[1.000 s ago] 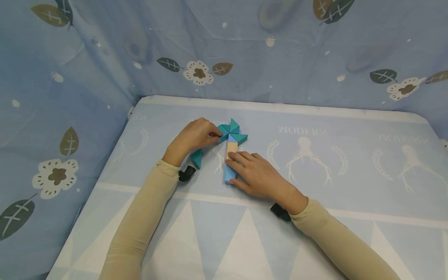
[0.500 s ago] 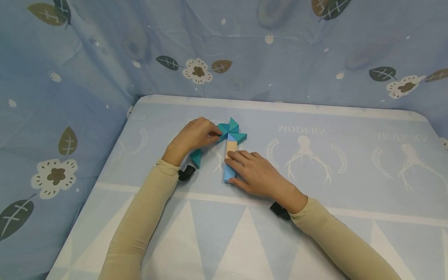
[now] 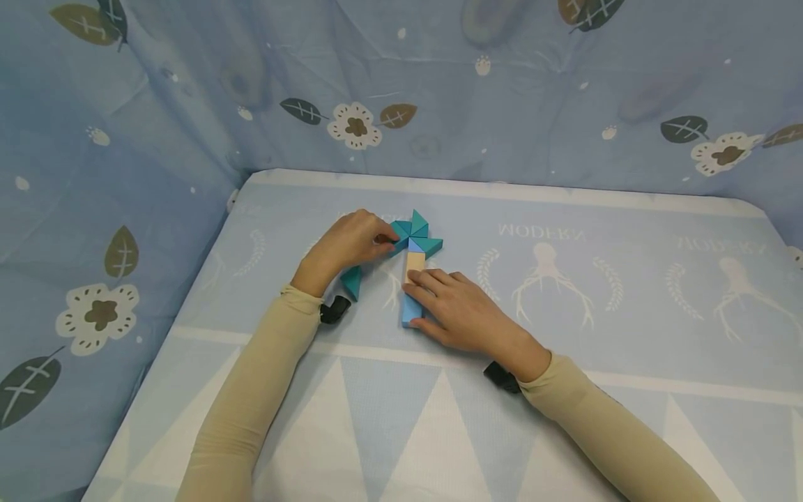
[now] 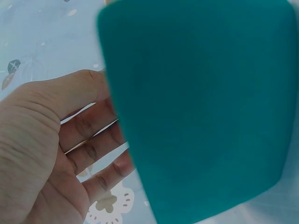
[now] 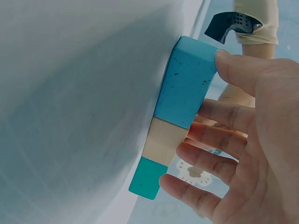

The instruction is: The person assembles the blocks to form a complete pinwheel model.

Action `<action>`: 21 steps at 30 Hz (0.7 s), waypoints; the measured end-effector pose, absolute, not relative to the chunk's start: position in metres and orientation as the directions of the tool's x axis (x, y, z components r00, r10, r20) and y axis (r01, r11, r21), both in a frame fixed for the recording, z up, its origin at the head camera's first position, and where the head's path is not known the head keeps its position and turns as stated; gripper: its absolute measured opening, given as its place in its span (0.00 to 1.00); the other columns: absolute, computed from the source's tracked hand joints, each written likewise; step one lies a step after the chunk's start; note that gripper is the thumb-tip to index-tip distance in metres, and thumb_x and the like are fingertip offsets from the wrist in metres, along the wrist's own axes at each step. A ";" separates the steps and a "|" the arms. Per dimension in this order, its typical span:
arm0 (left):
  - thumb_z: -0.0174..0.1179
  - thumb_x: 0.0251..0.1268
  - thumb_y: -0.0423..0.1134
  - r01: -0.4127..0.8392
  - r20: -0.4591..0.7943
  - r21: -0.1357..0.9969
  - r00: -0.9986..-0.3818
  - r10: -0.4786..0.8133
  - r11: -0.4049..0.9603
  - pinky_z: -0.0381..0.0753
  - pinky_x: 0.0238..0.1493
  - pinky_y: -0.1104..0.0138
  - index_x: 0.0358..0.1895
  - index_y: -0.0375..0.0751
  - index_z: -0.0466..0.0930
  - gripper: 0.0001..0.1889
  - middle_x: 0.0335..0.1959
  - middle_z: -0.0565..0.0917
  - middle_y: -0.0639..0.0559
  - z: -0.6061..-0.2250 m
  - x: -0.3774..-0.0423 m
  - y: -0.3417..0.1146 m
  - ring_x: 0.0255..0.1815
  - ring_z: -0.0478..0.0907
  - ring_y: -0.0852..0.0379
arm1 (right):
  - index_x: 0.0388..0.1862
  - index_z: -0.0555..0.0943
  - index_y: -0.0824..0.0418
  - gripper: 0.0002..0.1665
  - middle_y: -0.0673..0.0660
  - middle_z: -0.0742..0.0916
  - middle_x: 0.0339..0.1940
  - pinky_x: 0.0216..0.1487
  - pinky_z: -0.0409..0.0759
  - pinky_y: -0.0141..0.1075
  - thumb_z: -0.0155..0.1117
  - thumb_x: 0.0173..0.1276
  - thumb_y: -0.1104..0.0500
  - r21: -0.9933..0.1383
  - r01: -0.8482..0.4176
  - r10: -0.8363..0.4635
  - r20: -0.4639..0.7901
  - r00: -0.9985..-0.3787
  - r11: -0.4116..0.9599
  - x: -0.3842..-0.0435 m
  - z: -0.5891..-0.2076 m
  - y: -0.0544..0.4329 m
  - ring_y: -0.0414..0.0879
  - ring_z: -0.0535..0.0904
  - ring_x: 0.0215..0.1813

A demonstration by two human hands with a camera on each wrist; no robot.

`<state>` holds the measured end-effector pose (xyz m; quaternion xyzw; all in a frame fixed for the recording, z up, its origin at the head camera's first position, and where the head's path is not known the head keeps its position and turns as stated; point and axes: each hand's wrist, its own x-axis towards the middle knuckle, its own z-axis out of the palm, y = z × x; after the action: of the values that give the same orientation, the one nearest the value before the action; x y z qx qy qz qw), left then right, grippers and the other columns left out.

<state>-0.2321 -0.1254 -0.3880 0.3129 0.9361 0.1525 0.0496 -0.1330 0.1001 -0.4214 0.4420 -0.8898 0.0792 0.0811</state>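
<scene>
In the head view, several teal and blue triangular blocks form a pinwheel [image 3: 419,229]. A column runs toward me from it: a blue triangle [image 3: 415,245], a plain wood block [image 3: 415,261] and a light blue block [image 3: 410,312]. My left hand [image 3: 354,240] pinches a blue triangular block [image 3: 399,246] at the pinwheel's left side; in the left wrist view, a teal block hides those fingertips. My right hand [image 3: 461,310] holds the light blue block, thumb at its near end and fingers over the column. A teal triangular block [image 3: 353,282] lies apart below my left wrist.
The blocks lie on a pale blue and white patterned table cover [image 3: 389,411]. A blue floral curtain [image 3: 439,90] hangs behind the table and along the left. Black wrist devices [image 3: 335,310] sit under both sleeve cuffs.
</scene>
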 end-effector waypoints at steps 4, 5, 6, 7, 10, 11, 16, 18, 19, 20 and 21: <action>0.66 0.64 0.38 0.568 0.001 0.311 -0.802 0.598 0.762 0.83 0.49 0.60 0.49 0.41 0.87 0.12 0.44 0.89 0.48 -0.388 -0.232 -0.126 0.44 0.85 0.54 | 0.67 0.75 0.58 0.32 0.56 0.77 0.67 0.58 0.78 0.48 0.61 0.70 0.42 -0.070 -0.799 -0.773 0.216 -0.597 0.597 -0.133 -0.422 0.100 0.51 0.73 0.67; 0.66 0.64 0.38 0.565 0.004 0.313 -0.804 0.594 0.763 0.83 0.48 0.61 0.49 0.41 0.87 0.12 0.44 0.89 0.49 -0.387 -0.232 -0.126 0.44 0.84 0.54 | 0.67 0.75 0.58 0.32 0.56 0.77 0.67 0.58 0.78 0.48 0.61 0.70 0.42 -0.068 -0.799 -0.773 0.217 -0.596 0.597 -0.133 -0.422 0.100 0.51 0.73 0.67; 0.66 0.64 0.39 0.562 0.008 0.316 -0.807 0.590 0.764 0.83 0.47 0.60 0.49 0.42 0.87 0.12 0.44 0.89 0.49 -0.387 -0.231 -0.126 0.43 0.84 0.55 | 0.67 0.75 0.58 0.32 0.56 0.77 0.67 0.58 0.78 0.48 0.61 0.70 0.42 -0.067 -0.799 -0.773 0.218 -0.596 0.597 -0.133 -0.422 0.100 0.51 0.73 0.67; 0.66 0.64 0.39 0.561 0.015 0.316 -0.809 0.588 0.765 0.83 0.47 0.60 0.49 0.42 0.88 0.12 0.43 0.89 0.49 -0.386 -0.231 -0.126 0.42 0.84 0.55 | 0.67 0.75 0.58 0.32 0.56 0.77 0.67 0.58 0.78 0.48 0.61 0.70 0.42 -0.065 -0.799 -0.773 0.219 -0.596 0.597 -0.132 -0.422 0.100 0.51 0.73 0.67; 0.65 0.65 0.40 0.559 0.036 0.316 -0.814 0.579 0.766 0.82 0.45 0.60 0.49 0.43 0.88 0.12 0.43 0.89 0.49 -0.383 -0.229 -0.127 0.41 0.84 0.55 | 0.67 0.75 0.58 0.32 0.56 0.77 0.67 0.58 0.78 0.48 0.61 0.70 0.42 -0.061 -0.798 -0.772 0.218 -0.597 0.599 -0.132 -0.422 0.099 0.51 0.73 0.67; 0.65 0.65 0.40 0.558 0.041 0.315 -0.816 0.576 0.768 0.82 0.44 0.61 0.49 0.43 0.88 0.12 0.42 0.89 0.49 -0.382 -0.229 -0.128 0.41 0.84 0.55 | 0.67 0.75 0.58 0.32 0.56 0.77 0.67 0.58 0.78 0.48 0.61 0.70 0.42 -0.060 -0.797 -0.772 0.217 -0.598 0.601 -0.132 -0.422 0.099 0.51 0.72 0.68; 0.67 0.63 0.38 0.556 0.009 0.328 -0.810 0.586 0.764 0.83 0.49 0.61 0.49 0.42 0.87 0.12 0.45 0.89 0.49 -0.381 -0.230 -0.127 0.44 0.85 0.55 | 0.67 0.75 0.58 0.32 0.56 0.76 0.68 0.58 0.78 0.48 0.61 0.70 0.42 -0.065 -0.795 -0.770 0.213 -0.602 0.603 -0.132 -0.420 0.100 0.51 0.72 0.68; 0.68 0.62 0.37 0.558 -0.002 0.334 -0.805 0.593 0.759 0.83 0.50 0.61 0.49 0.42 0.88 0.12 0.45 0.89 0.49 -0.382 -0.230 -0.126 0.45 0.85 0.54 | 0.67 0.75 0.58 0.32 0.57 0.76 0.68 0.58 0.78 0.48 0.61 0.70 0.42 -0.070 -0.795 -0.770 0.213 -0.602 0.603 -0.132 -0.419 0.100 0.51 0.72 0.68; 0.68 0.62 0.37 0.559 -0.004 0.335 -0.804 0.595 0.759 0.83 0.51 0.60 0.48 0.42 0.88 0.12 0.45 0.88 0.49 -0.382 -0.231 -0.126 0.46 0.85 0.54 | 0.67 0.75 0.58 0.32 0.57 0.76 0.68 0.58 0.78 0.48 0.61 0.70 0.42 -0.072 -0.795 -0.770 0.211 -0.603 0.603 -0.132 -0.419 0.100 0.51 0.72 0.68; 0.68 0.62 0.37 0.563 -0.003 0.332 -0.802 0.598 0.757 0.83 0.51 0.60 0.48 0.42 0.88 0.12 0.45 0.89 0.49 -0.382 -0.231 -0.126 0.46 0.85 0.54 | 0.67 0.75 0.58 0.32 0.57 0.76 0.68 0.58 0.78 0.49 0.61 0.70 0.42 -0.074 -0.795 -0.770 0.209 -0.603 0.603 -0.132 -0.418 0.100 0.51 0.72 0.68; 0.68 0.62 0.38 0.563 -0.003 0.328 -0.802 0.597 0.758 0.83 0.51 0.61 0.48 0.42 0.88 0.12 0.45 0.89 0.49 -0.382 -0.231 -0.126 0.45 0.85 0.54 | 0.67 0.75 0.58 0.32 0.57 0.76 0.68 0.58 0.78 0.49 0.61 0.70 0.42 -0.074 -0.795 -0.770 0.208 -0.603 0.602 -0.132 -0.418 0.100 0.51 0.72 0.68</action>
<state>-0.2311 -0.1257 -0.3819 0.3097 0.9361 0.1577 0.0538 -0.1324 0.1003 -0.4179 0.4386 -0.8917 0.0799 0.0776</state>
